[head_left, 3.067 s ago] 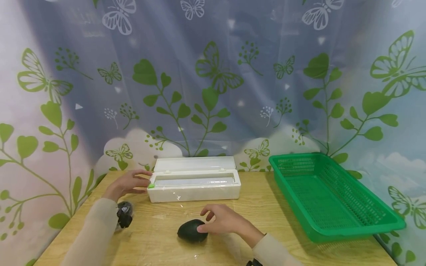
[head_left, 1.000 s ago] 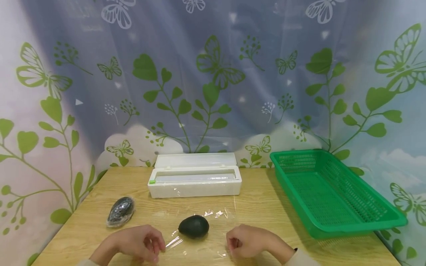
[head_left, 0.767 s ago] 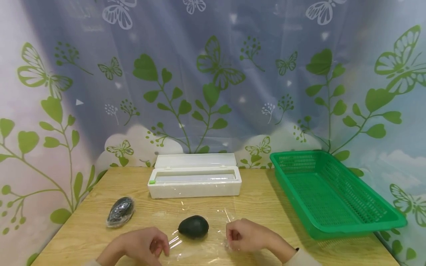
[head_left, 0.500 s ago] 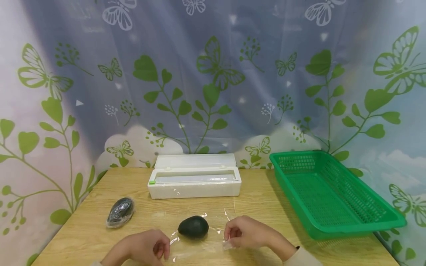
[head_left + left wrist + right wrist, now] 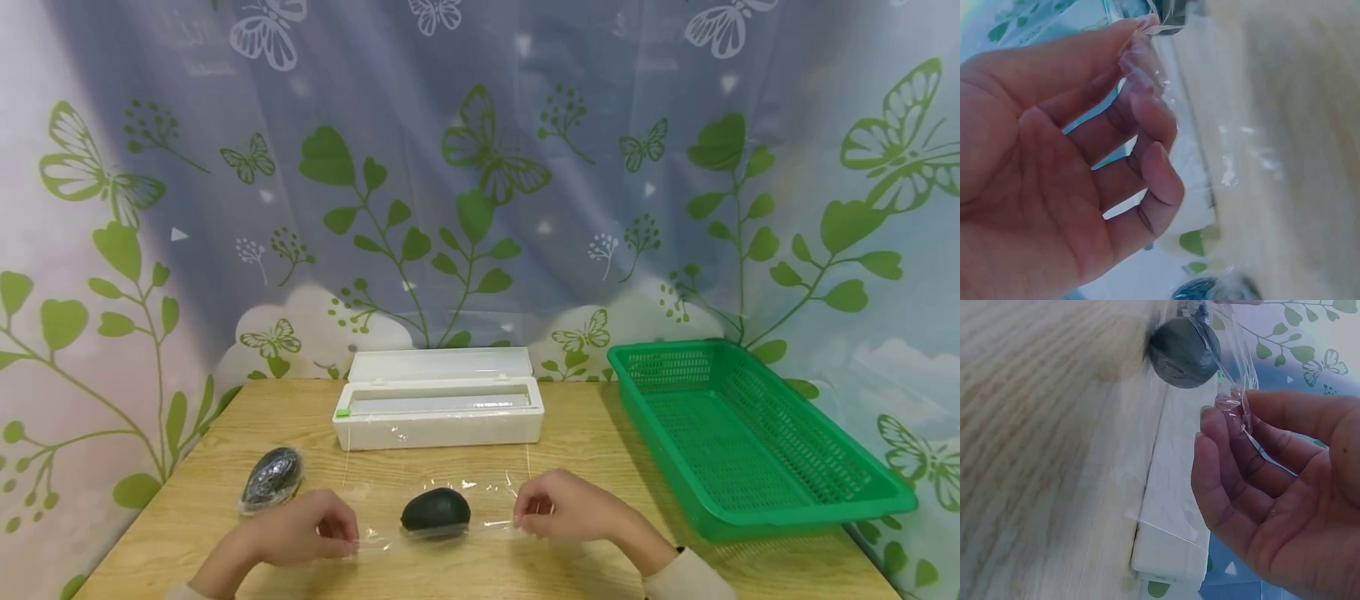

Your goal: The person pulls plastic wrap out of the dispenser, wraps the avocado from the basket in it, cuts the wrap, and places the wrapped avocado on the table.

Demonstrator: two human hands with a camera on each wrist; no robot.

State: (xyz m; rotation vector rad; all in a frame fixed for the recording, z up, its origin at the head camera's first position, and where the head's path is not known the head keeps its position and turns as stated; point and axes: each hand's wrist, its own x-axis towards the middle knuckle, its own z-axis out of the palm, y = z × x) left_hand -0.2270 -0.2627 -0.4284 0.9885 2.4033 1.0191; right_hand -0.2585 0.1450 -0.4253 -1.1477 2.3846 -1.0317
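Right grip (image 5: 1300,500) on clear film (image 5: 1247,369), palm-side only in wrist view

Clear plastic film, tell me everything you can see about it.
The clear plastic film is thin, glossy, creased and see-through. Its near edge is held up, pinched in the grip of the left hand and the right hand, and crosses in front of a dark oval fruit that appears to sit on it. Behind, it seems to stretch over the table to the white box.
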